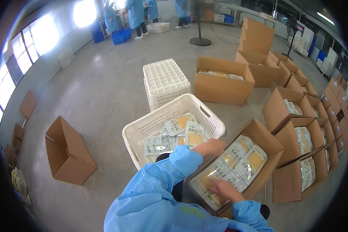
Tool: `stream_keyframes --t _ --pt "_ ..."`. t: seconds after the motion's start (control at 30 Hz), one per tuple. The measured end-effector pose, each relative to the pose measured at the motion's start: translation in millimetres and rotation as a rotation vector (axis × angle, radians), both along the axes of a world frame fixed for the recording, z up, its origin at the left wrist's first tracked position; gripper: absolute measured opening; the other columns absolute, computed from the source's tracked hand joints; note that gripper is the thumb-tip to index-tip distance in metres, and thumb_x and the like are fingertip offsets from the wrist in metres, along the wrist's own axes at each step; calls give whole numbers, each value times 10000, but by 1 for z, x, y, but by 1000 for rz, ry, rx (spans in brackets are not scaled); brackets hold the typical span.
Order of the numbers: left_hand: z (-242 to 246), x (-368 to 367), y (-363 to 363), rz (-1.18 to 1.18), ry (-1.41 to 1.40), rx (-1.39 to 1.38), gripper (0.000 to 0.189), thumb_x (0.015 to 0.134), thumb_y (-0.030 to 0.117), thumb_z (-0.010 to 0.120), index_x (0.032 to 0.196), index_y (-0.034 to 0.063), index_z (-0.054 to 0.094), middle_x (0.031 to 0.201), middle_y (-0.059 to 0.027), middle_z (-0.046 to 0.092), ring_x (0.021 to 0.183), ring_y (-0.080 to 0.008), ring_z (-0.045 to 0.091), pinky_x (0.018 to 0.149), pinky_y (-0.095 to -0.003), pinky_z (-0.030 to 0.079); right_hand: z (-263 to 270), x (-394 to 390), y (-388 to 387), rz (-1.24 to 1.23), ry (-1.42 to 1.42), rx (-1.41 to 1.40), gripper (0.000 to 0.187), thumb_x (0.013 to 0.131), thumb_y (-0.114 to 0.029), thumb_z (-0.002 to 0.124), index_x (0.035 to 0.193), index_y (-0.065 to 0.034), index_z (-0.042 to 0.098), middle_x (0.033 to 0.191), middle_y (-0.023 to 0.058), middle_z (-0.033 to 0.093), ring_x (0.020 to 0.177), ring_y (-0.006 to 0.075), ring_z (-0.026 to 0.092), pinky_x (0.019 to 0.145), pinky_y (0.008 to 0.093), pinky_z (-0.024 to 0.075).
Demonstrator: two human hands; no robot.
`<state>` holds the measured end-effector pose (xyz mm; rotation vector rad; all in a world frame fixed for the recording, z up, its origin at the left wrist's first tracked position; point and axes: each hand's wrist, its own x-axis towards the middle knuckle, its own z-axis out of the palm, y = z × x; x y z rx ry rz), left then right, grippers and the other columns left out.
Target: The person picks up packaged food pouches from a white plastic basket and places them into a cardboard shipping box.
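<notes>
A cardboard box (258, 191) in front of me holds several flat plastic food pouches (250, 163) with yellowish contents. My left hand (211, 147) is at the box's left edge, beside the basket; its fingers are partly hidden and its grip is unclear. Over the pouches inside the box is my right hand (224, 190), slightly blurred, fingers at a pouch near the lower end; whether it grips one cannot be told. A white perforated plastic basket (136, 124) adjoins the box on the left, with several more pouches (195, 134) lying loosely in it.
An upturned white crate (166, 75) stands behind the basket, next to an open carton (223, 90) of pouches. More filled cartons (290, 107) line the right side. An open carton (72, 156) stands at left. People in blue gowns (136, 14) and a stand base (200, 41) are farther back.
</notes>
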<state>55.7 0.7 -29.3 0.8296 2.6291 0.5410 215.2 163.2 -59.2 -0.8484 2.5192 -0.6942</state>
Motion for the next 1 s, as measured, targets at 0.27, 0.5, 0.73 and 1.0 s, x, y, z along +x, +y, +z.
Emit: stream_keyframes --t 0.27,0.5,0.73,1.0 --pt "4 -1 1 -58 -42 -27 284 840 244 490 1011 26 553 906 -216 630 896 -387 600 802 -465 460 -25 17 -11 129 -49 118 490 852 -422 564 1197 -76 533 871 198 651 802 384 620 692 454 496" --pt "-3 -2 1 -48 -23 -23 276 837 235 487 1001 23 555 899 -213 630 877 -390 602 792 -465 464 -32 17 -7 136 -13 135 499 845 -424 568 1195 -68 536 832 191 654 782 370 628 676 448 500" --pt "2 0 -1 -56 -25 -5 272 832 234 489 998 30 560 902 -214 630 883 -394 601 789 -471 463 -31 18 -8 151 -44 144 505 848 -426 569 1211 -78 521 860 202 648 805 381 621 697 451 499" --pt "-1 -2 0 -41 -8 -43 272 837 239 513 1002 39 595 943 -185 646 912 -365 611 800 -443 467 -33 16 -10 166 -47 198 512 854 -428 555 1236 -89 507 842 191 655 792 371 628 700 441 504"
